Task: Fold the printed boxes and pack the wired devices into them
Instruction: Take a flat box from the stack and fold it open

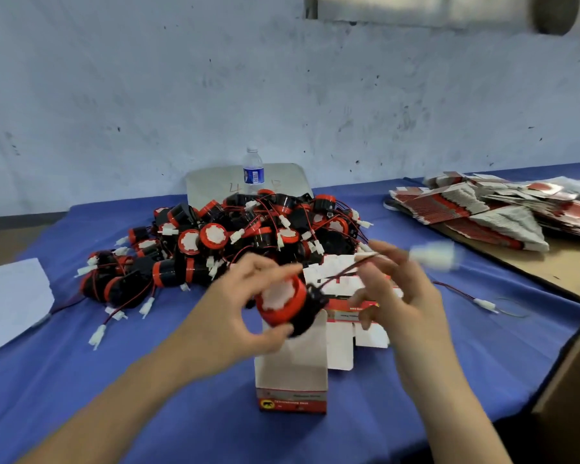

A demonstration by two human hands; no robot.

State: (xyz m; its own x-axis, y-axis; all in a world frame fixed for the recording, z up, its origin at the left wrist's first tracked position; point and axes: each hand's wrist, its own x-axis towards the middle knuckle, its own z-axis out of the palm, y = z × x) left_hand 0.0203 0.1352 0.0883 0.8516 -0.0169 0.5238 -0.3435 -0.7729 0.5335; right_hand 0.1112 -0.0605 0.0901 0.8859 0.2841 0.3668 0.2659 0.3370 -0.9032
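My left hand (245, 306) grips a red-and-black round wired device (283, 304) with a white face, just above an open printed box (292, 373) that stands upright on the blue cloth. My right hand (395, 286) pinches the device's red-black wire (345, 271); its white connector (432, 256) swings blurred past my fingers. Behind lies a large pile of the same wired devices (235, 239). More folded printed boxes (352, 296) lie under my right hand.
A water bottle (253, 172) stands behind the pile in front of a grey flap. Stacks of flat printed boxes (493, 209) lie at the right on a brown board. White paper (10, 299) is at left. A loose wire (472, 298) lies right. A cardboard carton edge (570, 363) is at the right.
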